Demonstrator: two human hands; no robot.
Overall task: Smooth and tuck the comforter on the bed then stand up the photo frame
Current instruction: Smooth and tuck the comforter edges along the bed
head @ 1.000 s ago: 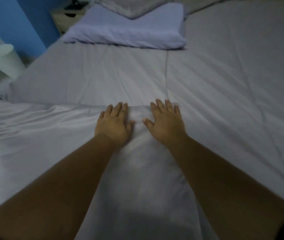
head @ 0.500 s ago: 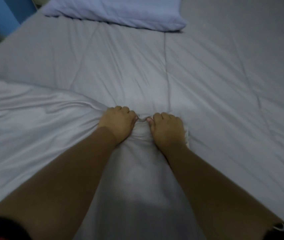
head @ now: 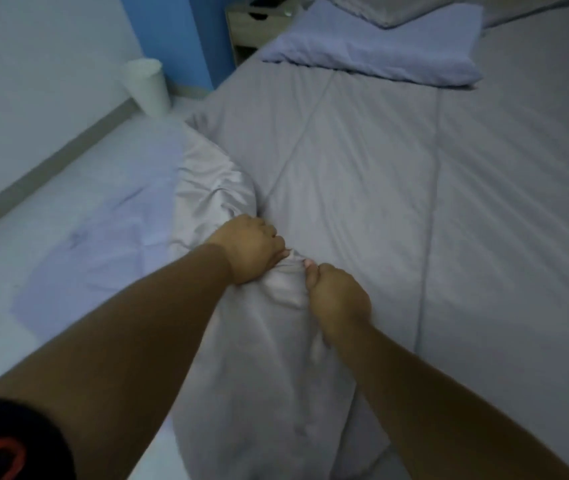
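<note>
1. My left hand (head: 246, 249) is curled into a fist, fingers wrapped down over a bunched fold of the grey comforter (head: 362, 188), thumb pressed toward the gathered cloth.
2. My right hand (head: 336, 299) is likewise closed tight on the same ridge of comforter, just beside the left hand, thumbs almost meeting over the pinched fabric between them.
3. The comforter lies spread across the bed beyond my fists, quilted seams running away from me; nearer me it is gathered into a thick roll that runs back between my forearms.
4. To the left of the comforter's edge the cloth is crumpled and drops toward the pale floor (head: 68, 220).
5. A lavender pillow (head: 380, 53) rests on the far end of the comforter, with a grey pillow (head: 393, 10) behind it.
6. Left of the lavender pillow stands a wooden nightstand (head: 251, 29) against a blue wall (head: 186, 39); what lies on it is too dark to identify.
7. A white bin (head: 148, 88) stands on the floor, left of the comforter's far corner.
</note>
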